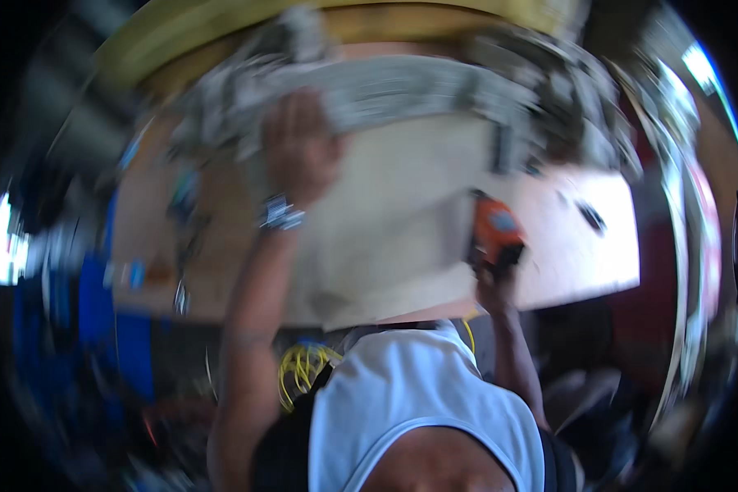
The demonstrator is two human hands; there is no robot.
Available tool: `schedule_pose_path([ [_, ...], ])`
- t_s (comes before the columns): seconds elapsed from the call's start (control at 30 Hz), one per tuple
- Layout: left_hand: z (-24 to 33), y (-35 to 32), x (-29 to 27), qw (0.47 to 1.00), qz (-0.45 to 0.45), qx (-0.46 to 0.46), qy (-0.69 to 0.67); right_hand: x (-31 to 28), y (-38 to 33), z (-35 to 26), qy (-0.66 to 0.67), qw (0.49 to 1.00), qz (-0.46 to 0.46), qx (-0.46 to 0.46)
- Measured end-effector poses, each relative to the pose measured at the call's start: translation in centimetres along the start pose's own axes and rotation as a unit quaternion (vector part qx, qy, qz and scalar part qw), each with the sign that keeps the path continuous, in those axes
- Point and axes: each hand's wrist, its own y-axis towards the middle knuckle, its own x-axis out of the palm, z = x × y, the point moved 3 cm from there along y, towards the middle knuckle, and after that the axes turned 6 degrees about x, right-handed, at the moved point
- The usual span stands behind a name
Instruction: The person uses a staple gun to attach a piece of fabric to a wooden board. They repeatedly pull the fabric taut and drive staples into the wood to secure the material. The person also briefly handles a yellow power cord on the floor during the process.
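A pale cream panel or sheet (402, 205) lies on the worktable in front of me, with grey-white bunched fabric (402, 86) along its far edge. My left hand (301, 143), with a metal-banded watch (280, 213) on its wrist, lies flat over the fabric's near side at the panel's left. Its fingers look stretched out, though motion smears them. My right hand (495, 283) is closed around an orange-and-black hand-held tool (498, 230) at the panel's right edge. Blur hides the tool's exact kind.
The wooden worktable (586, 262) carries a small dark object (590, 216) at right and blurred tools (182, 246) at left. A yellow padded rim (213, 41) curves across the far side. Coiled yellow hose or cord (303, 369) hangs below the near edge.
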Motion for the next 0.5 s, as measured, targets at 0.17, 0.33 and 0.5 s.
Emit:
schedule_pose_path([
  [0.17, 5.2, -12.6, -3.0, 0.978, -0.044, -0.115, -0.168, 1.2, -2.2, 1.7, 0.062, 0.982, 0.021, -0.175],
  [0.33, 13.2, -30.9, -8.4, 0.876, -0.064, -0.466, -0.107, 0.8, -2.9, 5.0, 0.079, 0.986, -0.136, -0.053],
  [0.5, 11.5, -41.5, -9.1, 0.809, -0.105, -0.574, -0.07, -0.5, -4.2, 1.1, 0.073, 0.98, -0.181, 0.048],
])
